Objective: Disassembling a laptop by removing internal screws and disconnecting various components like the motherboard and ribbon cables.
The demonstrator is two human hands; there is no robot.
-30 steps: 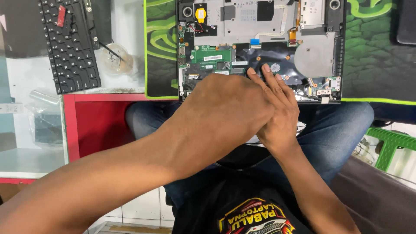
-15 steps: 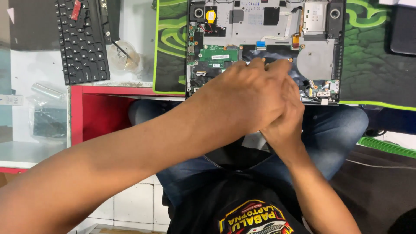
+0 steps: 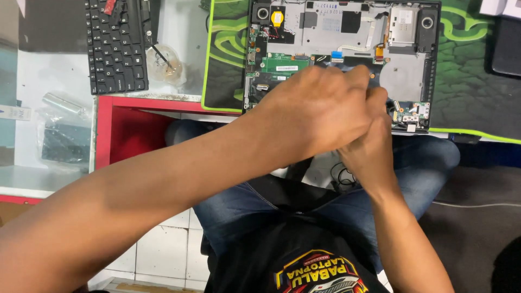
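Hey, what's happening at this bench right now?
A seated person has both hands over an opened laptop with its circuit boards exposed, lying on a black and green mat. The left hand covers the right hand at the laptop's near edge; what they grip is hidden. A detached keyboard lies to the left.

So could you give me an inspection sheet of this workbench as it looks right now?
Surface: black desk mat with green swirls on a white bench with a red edge.
Job's things: opened laptop base with bare circuit boards; green memory card; yellow coin cell.
Clutter: loose black keyboard; clear plastic cup; clear plastic bags.
Hands: left hand overlaps right hand over the base's front edge; whether they hold anything is hidden.
Cables: thin black wire on the lap; pale cable on the floor.
Surroundings: white floor tiles.
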